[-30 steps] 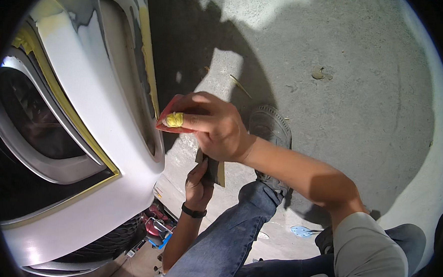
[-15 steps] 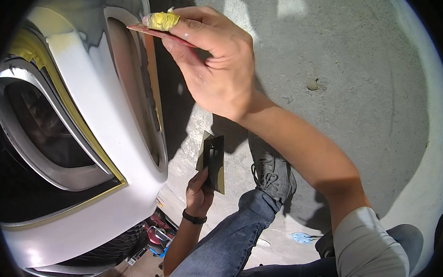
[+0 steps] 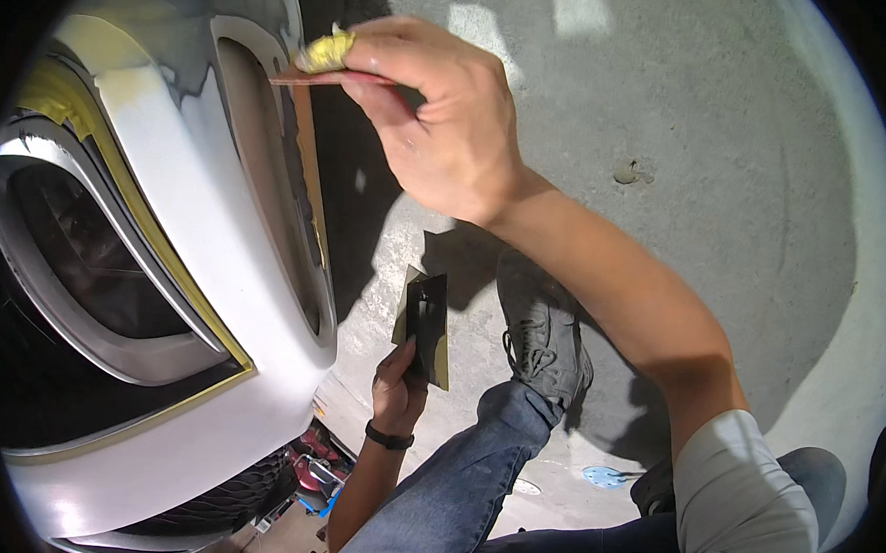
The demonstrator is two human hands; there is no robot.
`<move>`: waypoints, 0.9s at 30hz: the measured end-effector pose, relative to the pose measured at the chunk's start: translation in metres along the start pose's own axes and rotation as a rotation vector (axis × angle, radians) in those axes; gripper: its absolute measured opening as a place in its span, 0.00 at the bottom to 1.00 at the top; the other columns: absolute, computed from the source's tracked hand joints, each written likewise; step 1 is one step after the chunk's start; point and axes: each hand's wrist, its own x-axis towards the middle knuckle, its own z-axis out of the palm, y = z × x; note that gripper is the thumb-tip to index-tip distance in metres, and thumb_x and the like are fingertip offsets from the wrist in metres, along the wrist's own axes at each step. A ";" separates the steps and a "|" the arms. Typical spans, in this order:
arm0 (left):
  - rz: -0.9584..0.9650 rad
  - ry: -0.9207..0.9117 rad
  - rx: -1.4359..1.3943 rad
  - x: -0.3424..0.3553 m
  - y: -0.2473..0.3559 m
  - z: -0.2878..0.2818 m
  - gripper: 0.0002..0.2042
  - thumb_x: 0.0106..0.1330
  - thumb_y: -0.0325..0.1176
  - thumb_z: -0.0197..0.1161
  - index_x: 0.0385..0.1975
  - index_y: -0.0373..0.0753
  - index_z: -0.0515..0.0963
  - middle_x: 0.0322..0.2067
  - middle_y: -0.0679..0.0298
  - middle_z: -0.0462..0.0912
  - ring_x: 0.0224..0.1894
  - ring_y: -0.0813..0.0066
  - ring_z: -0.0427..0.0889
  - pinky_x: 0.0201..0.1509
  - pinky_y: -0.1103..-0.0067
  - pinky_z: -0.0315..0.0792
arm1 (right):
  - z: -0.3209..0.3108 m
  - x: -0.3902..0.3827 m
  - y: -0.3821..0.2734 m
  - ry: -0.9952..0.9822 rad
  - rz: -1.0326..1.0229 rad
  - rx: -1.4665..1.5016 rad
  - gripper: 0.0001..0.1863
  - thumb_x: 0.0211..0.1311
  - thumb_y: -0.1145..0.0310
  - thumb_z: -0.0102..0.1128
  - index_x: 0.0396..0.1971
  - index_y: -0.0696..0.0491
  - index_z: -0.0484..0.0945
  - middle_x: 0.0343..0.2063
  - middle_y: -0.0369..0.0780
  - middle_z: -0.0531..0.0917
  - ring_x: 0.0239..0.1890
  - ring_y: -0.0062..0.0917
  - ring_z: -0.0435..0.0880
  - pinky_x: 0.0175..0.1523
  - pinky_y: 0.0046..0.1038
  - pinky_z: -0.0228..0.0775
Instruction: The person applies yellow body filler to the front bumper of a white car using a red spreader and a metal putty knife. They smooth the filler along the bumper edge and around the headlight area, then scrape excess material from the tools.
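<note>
My right hand [image 3: 446, 121] is raised beside the car's front bumper [image 3: 168, 177]. It pinches a thin reddish flat piece [image 3: 308, 79] between thumb and fingers; its exact kind is unclear. Yellow tape [image 3: 326, 53] wraps one fingertip on top. The piece's tip overlaps the edge of the bumper's tall recess in view; whether it touches is hard to tell. Lower down, my left hand [image 3: 394, 394], with a black wristband, grips a dark flat plate [image 3: 427, 321] with a tan layer showing behind it.
The white bumper has grey and yellowish patches and a tall recess [image 3: 259, 147]. Yellow masking tape [image 3: 205, 316] edges the headlight opening [image 3: 104, 249]. My shoe [image 3: 540, 332] stands on concrete floor [image 3: 691, 129]. A light-blue disc [image 3: 605, 475] lies behind it; red and blue items sit under the bumper.
My right hand has shifted slightly right, and the reddish piece is slightly lower and more level. My left hand and its plate have barely moved.
</note>
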 end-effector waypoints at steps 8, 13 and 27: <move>0.030 0.053 -0.015 -0.001 -0.001 0.007 0.13 0.77 0.31 0.57 0.54 0.30 0.78 0.52 0.57 0.85 0.53 0.70 0.85 0.60 0.73 0.77 | -0.007 0.016 -0.001 -0.072 0.003 0.160 0.15 0.63 0.86 0.61 0.47 0.58 0.85 0.39 0.46 0.86 0.38 0.36 0.87 0.42 0.28 0.78; 0.013 -0.004 -0.001 -0.001 -0.002 0.000 0.18 0.76 0.30 0.56 0.63 0.33 0.74 0.55 0.59 0.84 0.56 0.71 0.83 0.63 0.74 0.76 | 0.009 0.003 -0.001 0.054 -0.040 0.019 0.10 0.56 0.81 0.69 0.38 0.54 0.88 0.36 0.42 0.87 0.34 0.33 0.88 0.38 0.28 0.81; 0.010 0.016 -0.014 -0.002 -0.004 -0.003 0.15 0.76 0.29 0.57 0.58 0.31 0.77 0.53 0.59 0.85 0.56 0.70 0.83 0.63 0.73 0.76 | 0.017 -0.111 -0.038 -0.094 0.211 0.230 0.20 0.50 0.85 0.67 0.44 0.52 0.89 0.45 0.44 0.85 0.44 0.33 0.88 0.50 0.32 0.87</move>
